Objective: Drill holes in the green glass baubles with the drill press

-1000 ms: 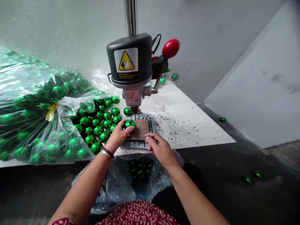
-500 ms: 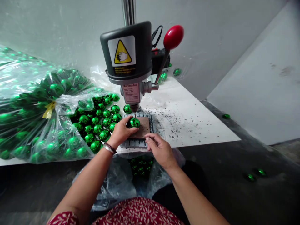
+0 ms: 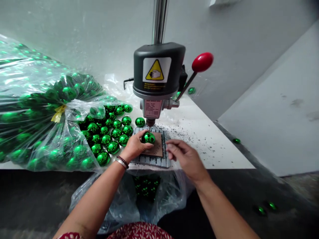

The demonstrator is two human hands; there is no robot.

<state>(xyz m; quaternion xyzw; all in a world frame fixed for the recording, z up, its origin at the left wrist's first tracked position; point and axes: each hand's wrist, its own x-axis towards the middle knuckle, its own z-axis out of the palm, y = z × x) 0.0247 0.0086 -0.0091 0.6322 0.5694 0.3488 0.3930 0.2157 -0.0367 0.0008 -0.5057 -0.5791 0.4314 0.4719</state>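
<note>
My left hand (image 3: 136, 144) is closed, thumb and fingers pinching a shiny green ball (image 3: 148, 137) from its left side. The ball sits on a brown board (image 3: 158, 147) over the slotted metal base (image 3: 163, 162) of a small bench drill (image 3: 159, 71). Right above the ball is the drill's thin bit (image 3: 150, 128); whether its tip touches cannot be told. Just right of the base, my right hand (image 3: 184, 157) hovers with curled fingers and thumb drawn together, nothing visible in them. The red-knobbed feed lever (image 3: 202, 62) stands raised behind it, apart from the hand.
Loose green balls (image 3: 113, 147) crowd the white table (image 3: 224, 159) at the left, beside a large tied plastic bag (image 3: 50, 146) of them. Dark shavings litter the right. An open plastic bag (image 3: 169, 196) with balls hangs below the front edge. Several balls lie on the floor.
My right hand has moved away from the board's edge to the right. My left hand still grips the ball under the bit. The view has shifted, placing the drill lower and further right.
</note>
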